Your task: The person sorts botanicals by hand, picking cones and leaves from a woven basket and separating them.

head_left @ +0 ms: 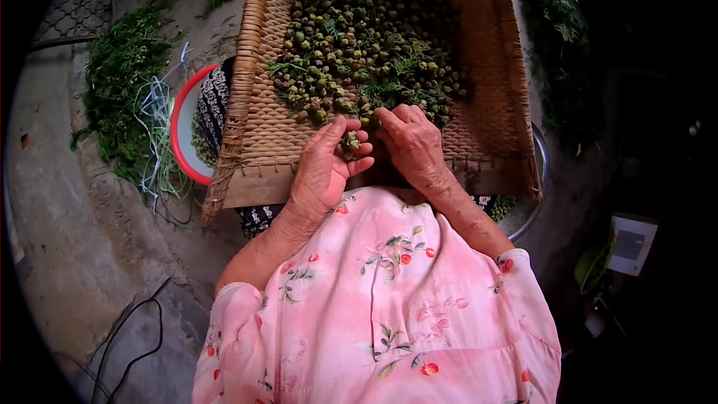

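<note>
A woven wicker basket point(258, 138) rests across my lap, with many small green and brown cones point(351, 37) heaped in it and feathery green sprigs point(400, 66) among them. My left hand point(331, 157) is palm up at the basket's near side, its fingers curled around a few green cones point(350, 144). Just to its right, my right hand point(410, 141) is back up, thumb and fingertips pinched together over the near edge of the heap. What those fingertips hold is hidden.
Left of the basket stands a red-rimmed basin point(178, 135), beside tangled pale string point(155, 135) and leafy green branches point(123, 82). A metal-rimmed basin point(538, 213) shows at the right. More foliage point(557, 22) lies beyond it. A black cable point(158, 325) crosses the floor.
</note>
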A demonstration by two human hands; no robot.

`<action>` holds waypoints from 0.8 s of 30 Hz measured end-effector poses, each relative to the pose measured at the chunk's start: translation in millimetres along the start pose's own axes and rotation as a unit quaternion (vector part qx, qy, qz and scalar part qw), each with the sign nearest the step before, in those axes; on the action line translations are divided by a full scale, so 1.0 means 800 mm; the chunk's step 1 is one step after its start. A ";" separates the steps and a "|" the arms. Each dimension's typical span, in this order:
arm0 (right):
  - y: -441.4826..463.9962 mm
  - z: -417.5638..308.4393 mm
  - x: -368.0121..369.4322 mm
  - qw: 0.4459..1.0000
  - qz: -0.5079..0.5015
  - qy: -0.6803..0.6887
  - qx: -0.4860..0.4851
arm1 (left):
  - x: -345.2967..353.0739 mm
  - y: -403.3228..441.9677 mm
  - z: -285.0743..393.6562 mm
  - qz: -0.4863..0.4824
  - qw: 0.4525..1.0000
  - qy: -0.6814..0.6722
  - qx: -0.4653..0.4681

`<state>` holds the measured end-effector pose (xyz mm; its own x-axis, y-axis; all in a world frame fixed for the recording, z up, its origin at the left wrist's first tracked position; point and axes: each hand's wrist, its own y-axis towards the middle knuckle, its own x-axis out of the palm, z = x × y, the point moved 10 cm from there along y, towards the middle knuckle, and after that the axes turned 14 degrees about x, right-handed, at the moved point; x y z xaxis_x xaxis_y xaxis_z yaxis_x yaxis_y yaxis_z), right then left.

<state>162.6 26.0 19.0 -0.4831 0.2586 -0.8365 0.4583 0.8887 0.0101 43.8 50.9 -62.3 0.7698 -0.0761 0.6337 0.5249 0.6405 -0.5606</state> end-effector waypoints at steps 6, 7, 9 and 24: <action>0.000 0.007 -0.008 0.999 0.042 0.006 0.007 | -0.004 0.001 0.009 0.007 1.000 0.007 0.024; 0.000 0.014 -0.016 0.997 0.058 0.039 0.024 | -0.002 0.001 0.010 0.007 1.000 0.006 0.025; 0.003 0.028 -0.031 0.989 0.068 0.116 0.064 | 0.003 -0.001 0.014 0.002 0.999 0.021 0.037; 0.005 0.074 -0.054 0.955 0.047 0.260 0.137 | 0.004 0.007 0.000 0.006 1.000 0.001 -0.005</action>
<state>229.5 -4.2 22.5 -0.7028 0.5488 -0.4526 0.6613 0.7386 -0.1313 49.3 54.4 -62.9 0.7763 -0.0698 0.6265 0.5195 0.6337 -0.5732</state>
